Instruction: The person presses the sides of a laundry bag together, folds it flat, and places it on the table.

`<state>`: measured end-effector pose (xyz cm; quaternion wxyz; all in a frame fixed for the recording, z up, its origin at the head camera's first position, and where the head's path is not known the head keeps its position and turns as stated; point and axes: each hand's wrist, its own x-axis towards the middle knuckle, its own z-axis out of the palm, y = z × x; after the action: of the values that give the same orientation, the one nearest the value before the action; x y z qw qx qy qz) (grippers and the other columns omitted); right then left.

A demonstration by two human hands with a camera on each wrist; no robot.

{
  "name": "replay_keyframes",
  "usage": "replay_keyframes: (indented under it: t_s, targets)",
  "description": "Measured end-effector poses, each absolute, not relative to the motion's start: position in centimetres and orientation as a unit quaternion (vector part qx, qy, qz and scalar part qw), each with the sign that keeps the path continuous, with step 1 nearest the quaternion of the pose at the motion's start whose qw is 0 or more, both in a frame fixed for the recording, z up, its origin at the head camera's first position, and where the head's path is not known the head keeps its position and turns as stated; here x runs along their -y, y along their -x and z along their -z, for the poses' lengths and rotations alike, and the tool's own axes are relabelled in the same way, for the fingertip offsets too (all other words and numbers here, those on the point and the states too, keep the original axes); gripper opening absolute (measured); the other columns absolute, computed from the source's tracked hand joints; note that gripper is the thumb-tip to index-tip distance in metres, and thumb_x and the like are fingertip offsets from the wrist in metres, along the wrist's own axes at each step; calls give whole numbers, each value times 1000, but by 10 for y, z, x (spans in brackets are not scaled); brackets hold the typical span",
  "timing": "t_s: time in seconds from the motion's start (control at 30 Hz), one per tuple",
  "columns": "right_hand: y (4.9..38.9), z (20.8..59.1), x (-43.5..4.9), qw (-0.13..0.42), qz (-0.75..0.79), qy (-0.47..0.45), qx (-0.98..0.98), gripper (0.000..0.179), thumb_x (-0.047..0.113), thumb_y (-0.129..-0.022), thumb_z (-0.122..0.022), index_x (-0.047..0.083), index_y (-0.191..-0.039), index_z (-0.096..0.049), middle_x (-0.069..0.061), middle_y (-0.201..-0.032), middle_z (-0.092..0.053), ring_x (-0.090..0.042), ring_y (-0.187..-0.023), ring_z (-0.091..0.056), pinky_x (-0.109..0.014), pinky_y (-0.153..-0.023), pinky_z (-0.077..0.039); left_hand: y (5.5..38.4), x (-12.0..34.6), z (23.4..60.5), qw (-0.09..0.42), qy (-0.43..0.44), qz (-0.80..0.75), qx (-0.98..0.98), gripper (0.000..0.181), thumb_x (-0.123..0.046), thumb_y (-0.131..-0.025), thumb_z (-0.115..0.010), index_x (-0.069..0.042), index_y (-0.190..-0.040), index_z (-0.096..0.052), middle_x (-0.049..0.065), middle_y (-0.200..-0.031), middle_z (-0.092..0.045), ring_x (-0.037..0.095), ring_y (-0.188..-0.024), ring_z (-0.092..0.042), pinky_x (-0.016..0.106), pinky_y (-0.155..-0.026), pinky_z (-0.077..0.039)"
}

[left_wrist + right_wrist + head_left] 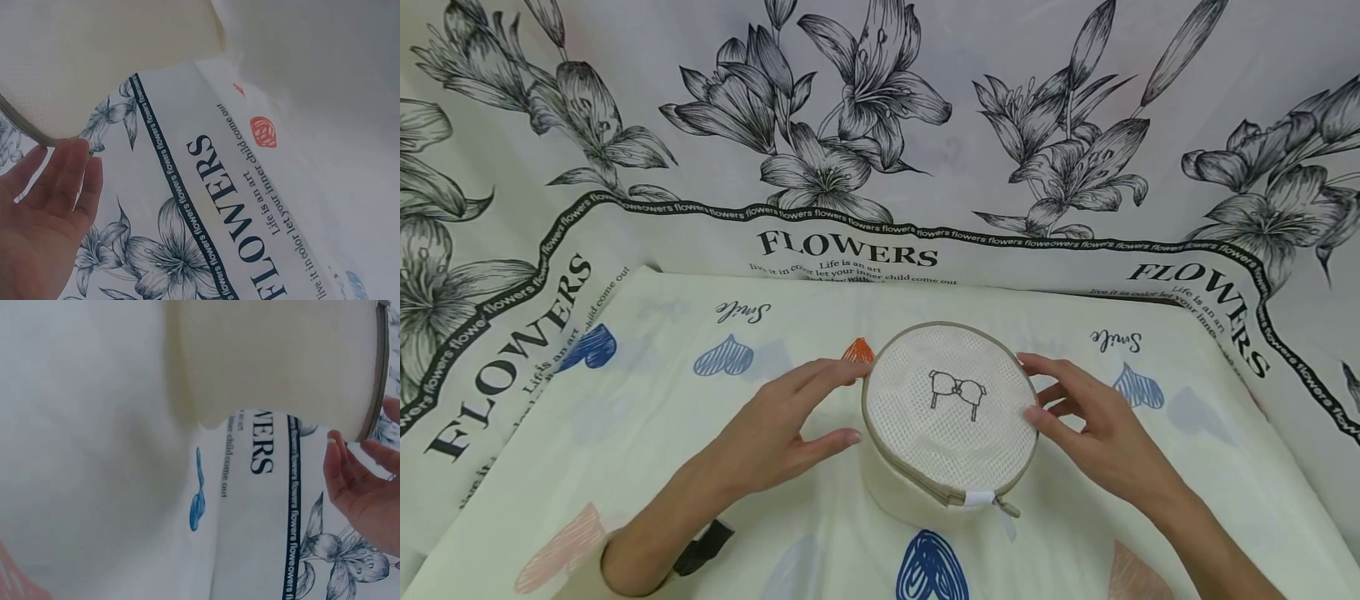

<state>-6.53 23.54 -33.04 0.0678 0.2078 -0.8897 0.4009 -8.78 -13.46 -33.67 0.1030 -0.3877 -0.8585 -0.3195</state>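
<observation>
A: Pictured at centre?
B: Round white mesh-topped bag, upright on pale cloth, slightly R of ctr, btwn both hands. Wears tan zip trim round its top, w/ white tab and zip pull at near edge.
A: Any detail on top?
B: Yes: dark line drawing, approx. mid-lid.
A: And L hand?
B: At bag's L side, fingers extended, thumb well apart from them. Touches rim w/ fingertips, per L wrist view. Keeps thumb just beside bag wall; contact unclear.
A: R hand?
B: At opp. side, index and thumb apart, both touching rim. Other fingers loosely bent btwn, partly hidden.
A: Surroundings?
B: Orange heart just behind bag, dark blue heart in front, both printed on cloth. Beyond, b/w floral backdrop, lettered "FLOWERS". At lower L, beige sleeve and black strap by L forearm.
</observation>
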Motion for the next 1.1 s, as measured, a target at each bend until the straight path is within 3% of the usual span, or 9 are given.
replay_keyframes:
  t_s: [0.37,0.6,0.9,1.1]
  targets:
    - [65,331,-233,45,-462,-193,864,58,4,-92,-70,24,-143,-52,-1,-129,-59,-13,-86,-64,-23,-74,-57,90,127,338,113,382,357,845,53,-32,-92,-73,-20,-141,-54,-9,-125,-63,7,-108,-61,30,-92,-53]
    - [65,329,-232,14,-504,-176,845,56,4,-91,-71,21,-142,-54,-2,-130,-58,-16,-76,-65,-30,-59,-57,90,122,338,113,369,381,840,50,-28,-91,-75,-18,-136,-57,-8,-124,-64,9,-106,-63,29,-91,-54]
    - [64,329,-228,-7,-510,-153,846,55,9,-91,-72,21,-142,-54,-6,-129,-58,-17,-85,-67,-34,-65,-60,89,116,342,128,330,414,839,39,-23,-90,-76,-15,-126,-63,-8,-118,-68,7,-97,-65,25,-85,-55]
    - [64,329,-227,-27,-512,-125,849,54,14,-92,-73,21,-142,-54,-8,-130,-56,-18,-87,-65,-33,-67,-60,89,111,342,84,269,475,834,30,-20,-92,-73,-20,-120,-65,-10,-107,-70,5,-88,-67,26,-75,-57]
